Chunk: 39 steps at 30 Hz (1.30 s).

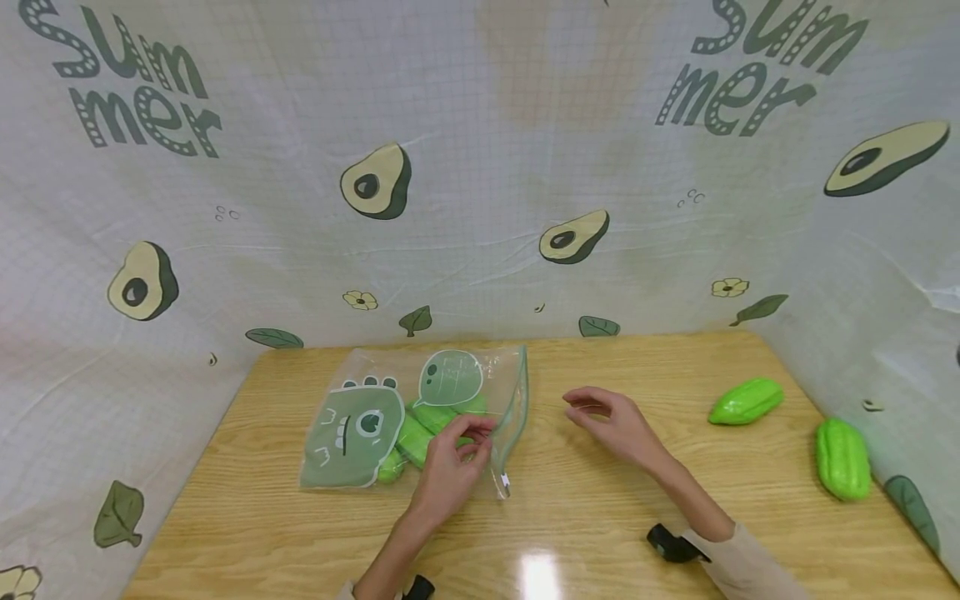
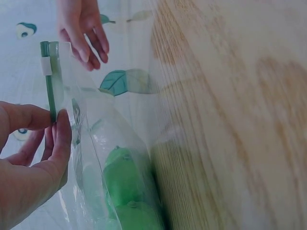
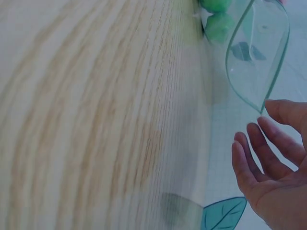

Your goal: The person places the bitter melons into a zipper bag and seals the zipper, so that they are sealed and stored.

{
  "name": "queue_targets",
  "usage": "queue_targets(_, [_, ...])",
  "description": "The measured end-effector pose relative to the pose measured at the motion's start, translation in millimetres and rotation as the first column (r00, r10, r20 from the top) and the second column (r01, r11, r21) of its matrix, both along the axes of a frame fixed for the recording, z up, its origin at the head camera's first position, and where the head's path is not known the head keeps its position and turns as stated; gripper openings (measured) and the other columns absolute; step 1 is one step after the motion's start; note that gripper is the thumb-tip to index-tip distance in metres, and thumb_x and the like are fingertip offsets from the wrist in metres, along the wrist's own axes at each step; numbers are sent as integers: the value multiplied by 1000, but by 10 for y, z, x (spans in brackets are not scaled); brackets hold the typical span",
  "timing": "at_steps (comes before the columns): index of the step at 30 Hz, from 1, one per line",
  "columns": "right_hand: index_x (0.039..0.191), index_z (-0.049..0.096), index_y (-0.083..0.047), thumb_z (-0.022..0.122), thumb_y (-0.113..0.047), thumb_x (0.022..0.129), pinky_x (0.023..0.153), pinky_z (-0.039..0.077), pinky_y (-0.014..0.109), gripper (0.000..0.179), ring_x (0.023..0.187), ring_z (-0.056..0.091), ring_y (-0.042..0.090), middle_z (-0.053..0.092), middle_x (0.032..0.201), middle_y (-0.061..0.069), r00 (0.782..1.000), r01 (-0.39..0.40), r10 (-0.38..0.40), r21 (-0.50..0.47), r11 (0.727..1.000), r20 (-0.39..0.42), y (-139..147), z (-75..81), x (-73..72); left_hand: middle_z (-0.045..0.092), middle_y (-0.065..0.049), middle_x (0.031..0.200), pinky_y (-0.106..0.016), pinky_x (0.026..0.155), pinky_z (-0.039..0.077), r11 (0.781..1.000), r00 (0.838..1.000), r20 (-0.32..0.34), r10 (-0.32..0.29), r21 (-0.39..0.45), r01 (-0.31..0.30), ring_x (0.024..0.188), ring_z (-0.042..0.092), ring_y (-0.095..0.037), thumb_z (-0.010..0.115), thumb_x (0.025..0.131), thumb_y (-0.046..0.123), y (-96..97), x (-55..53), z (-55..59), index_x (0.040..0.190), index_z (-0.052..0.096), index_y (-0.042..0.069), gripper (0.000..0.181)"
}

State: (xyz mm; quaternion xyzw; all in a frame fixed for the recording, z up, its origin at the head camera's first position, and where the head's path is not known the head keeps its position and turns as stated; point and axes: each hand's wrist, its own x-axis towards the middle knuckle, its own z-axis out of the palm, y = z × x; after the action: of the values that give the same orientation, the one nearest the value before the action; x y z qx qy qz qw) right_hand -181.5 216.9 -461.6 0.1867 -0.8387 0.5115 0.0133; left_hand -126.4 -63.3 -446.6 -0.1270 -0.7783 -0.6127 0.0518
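A clear zip bag with a green monster print lies on the table with several green star fruits inside. My left hand pinches the bag's green-edged mouth between thumb and fingers. The left wrist view shows this grip just below the white slider. In the right wrist view the bag's rim gapes in a loop. My right hand hovers right of the bag, fingers loosely bent, holding nothing. Farther right lie two loose star fruits, one toward the back and another near the right edge.
The wooden table meets a pale cloth printed with avocados and leaves, hanging behind it and at both sides. A black wrist camera sits on my right wrist, by a beige sleeve.
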Motion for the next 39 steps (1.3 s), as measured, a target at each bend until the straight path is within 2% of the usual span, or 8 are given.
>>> queue_targets(4, [125, 68, 3, 70, -17, 99, 93, 55, 24, 32, 109, 68, 32, 70, 121, 19, 1000, 18, -18, 8, 1000, 7, 60, -5, 11, 68, -12, 105, -32, 86, 60, 1000, 1000, -4, 3, -3, -3, 95, 63, -24, 63, 90, -14, -2, -2, -1, 110, 69, -2, 24])
queue_targets(20, [126, 67, 2, 68, -19, 101, 88, 57, 26, 33, 109, 69, 35, 71, 119, 18, 997, 76, -75, 70, 995, -12, 274, 25, 76, 69, -11, 109, -30, 87, 59, 1000, 1000, -3, 1, 1, -1, 97, 64, -24, 64, 91, -12, -16, -20, -29, 109, 69, 0, 22])
queue_targets(28, [127, 68, 0, 67, -18, 101, 93, 56, 27, 32, 111, 67, 34, 70, 121, 17, 995, 103, -101, 90, 991, -27, 404, 43, 123, 69, -11, 109, -30, 88, 59, 1000, 1000, 4, 0, 7, 0, 98, 63, -24, 64, 92, -11, -14, -16, -32, 109, 69, 0, 22])
queue_targets(39, [127, 68, -1, 68, -18, 101, 89, 55, 20, 31, 110, 68, 33, 71, 121, 17, 988, 150, -143, 130, 980, -62, 566, 85, 164, 68, -11, 109, -31, 87, 59, 1000, 1000, 6, 2, 6, -2, 98, 63, -25, 64, 92, -11, -13, -9, -17, 110, 69, 1, 22])
